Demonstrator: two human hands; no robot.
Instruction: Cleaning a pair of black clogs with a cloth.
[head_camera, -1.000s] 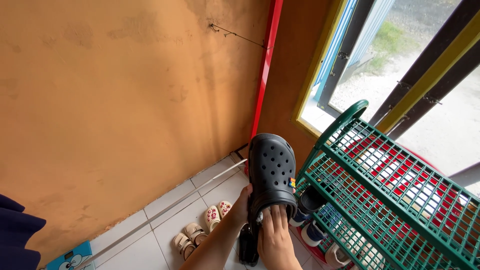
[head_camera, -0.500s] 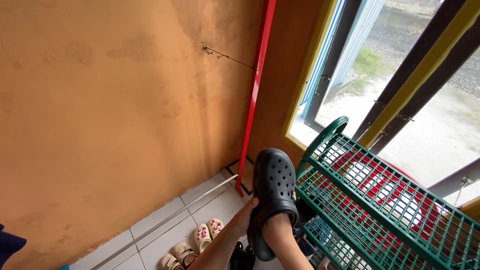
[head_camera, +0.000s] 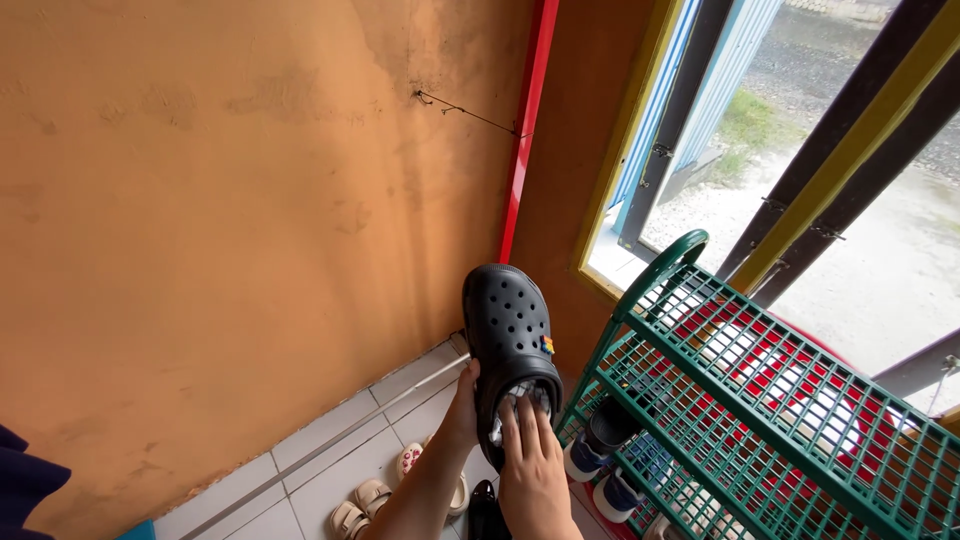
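Head view is filled on its left by an orange plastered wall, with a red vertical post running down at its corner. A black perforated foam clog is held up in the air in front of that corner, toe pointing upward, just left of the green wire-mesh shoe rack. The clog is gripped along its left edge by the left hand, whose thumb is laid against the side of the shoe; the rest of its fingers are hidden behind the clog, so how far they are curled cannot be told. The right hand is placed at the clog's opening, its fingers held close together and pushed against a pale checked cloth that is stuffed inside the shoe. A small coloured charm is seen on the clog's right side.

Beneath the hands, on the white tiled floor, small beige sandals and a cream sandal with red flower marks are laid near the wall. A black shoe is partly seen between the forearms. On the rack's lower shelf, white and blue sneakers are stored, with red shapes visible through the mesh above. A gravel yard is seen through the window bars.
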